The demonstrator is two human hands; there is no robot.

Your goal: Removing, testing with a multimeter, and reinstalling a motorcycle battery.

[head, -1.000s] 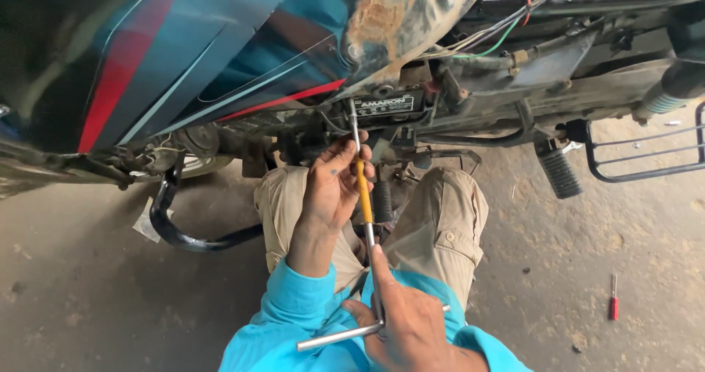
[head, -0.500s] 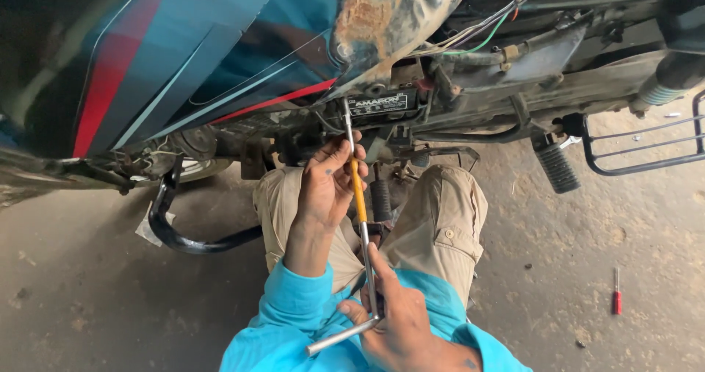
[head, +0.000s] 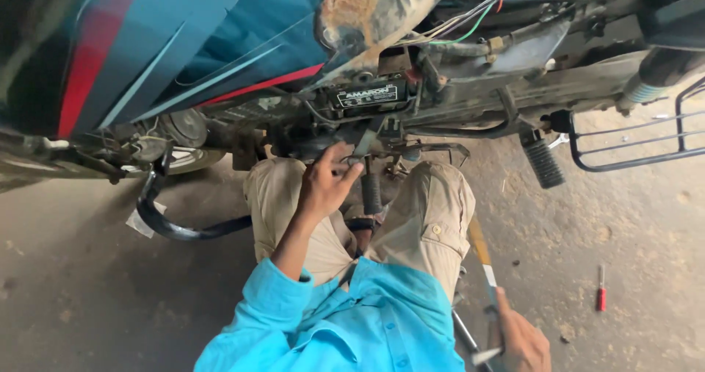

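No containers in frame. Surface is a bare, dusty concrete floor (head: 95,298), workshop-type setting; a small red-handled screwdriver (head: 601,289) lies on it well off to the right. Motorcycle (head: 183,56) fills the top: teal and red side panel, rusty patch at the panel edge, loose wiring (head: 470,16) above the frame, black battery box (head: 367,94) exposed under it, ribbed rubber footpeg (head: 545,163) and black side rack (head: 631,141) on the right, curved black crash bar (head: 172,225) on the left. Person crouches against the engine side, khaki knees up, bright blue sleeve. Left hand (head: 327,185) is up at the engine just below the battery box, fingers curled loosely onto a dark part there; what exactly it pinches can't be made out, grip is partly closed. Right hand (head: 523,339) is low at the bottom edge, beside the right knee, grip closed around a metal T-handle tool (head: 488,320); a yellow-handled screwdriver (head: 481,251) runs up from that same hand along the thigh, well away from the engine.
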